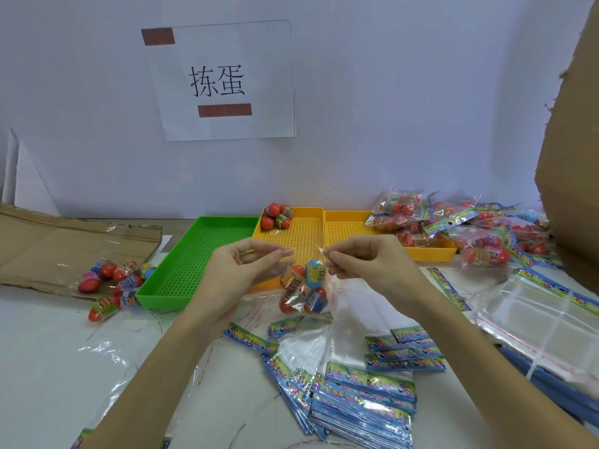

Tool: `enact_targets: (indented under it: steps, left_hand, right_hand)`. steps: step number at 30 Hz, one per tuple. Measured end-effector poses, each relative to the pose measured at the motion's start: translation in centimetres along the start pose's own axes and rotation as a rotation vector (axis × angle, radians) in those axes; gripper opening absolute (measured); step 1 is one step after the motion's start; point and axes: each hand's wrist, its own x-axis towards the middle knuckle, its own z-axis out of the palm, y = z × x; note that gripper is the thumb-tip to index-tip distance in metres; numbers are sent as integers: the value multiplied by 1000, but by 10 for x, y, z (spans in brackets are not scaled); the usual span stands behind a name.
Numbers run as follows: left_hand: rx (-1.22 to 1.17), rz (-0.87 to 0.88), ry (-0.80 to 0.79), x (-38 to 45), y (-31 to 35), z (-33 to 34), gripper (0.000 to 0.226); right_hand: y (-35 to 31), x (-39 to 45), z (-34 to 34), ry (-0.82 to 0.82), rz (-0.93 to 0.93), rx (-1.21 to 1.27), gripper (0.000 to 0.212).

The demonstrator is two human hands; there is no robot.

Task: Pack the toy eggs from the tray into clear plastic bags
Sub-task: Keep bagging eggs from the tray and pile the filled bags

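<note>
Clearly well along: a heap of filled bags [479, 228] lies at the far right of the desk [48, 367], spilling over one yellow tray [356, 222], while only a few toy eggs [277, 216] remain in the corner of the other yellow tray [301, 241], and the green tray [194, 254] looks bare. More loose eggs [113, 280] sit on flattened cardboard [48, 247] at left. Both hands hold up a clear bag [306, 286] with about four eggs inside; left hand [233, 273] and right hand [366, 264] each pinch its thin, crinkly mouth between fingers, probably sealing it. Eggs are glossy hard plastic, mostly red, with printed bands. Flat spare bags [363, 393] with colourful headers lie stacked near the front
</note>
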Motion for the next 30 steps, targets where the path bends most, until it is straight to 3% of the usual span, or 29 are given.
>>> enact_targets:
  steps: [8,14,17,30]
  left_hand:
    - [89,46,26,0,5,-5,23]
    - [214,156,-7,1,6,-12,18]
    - [285,232,-24,1,4,-18,29]
    - [487,438,-89,-2,7,-23,15]
  right_hand:
    - [1,0,-7,-1,-56,99,18]
    - [1,1,-8,-19,-109,10,18]
    - [3,0,-8,-19,-139,-12,21]
    - [2,1,-7,11,-144,-85,20]
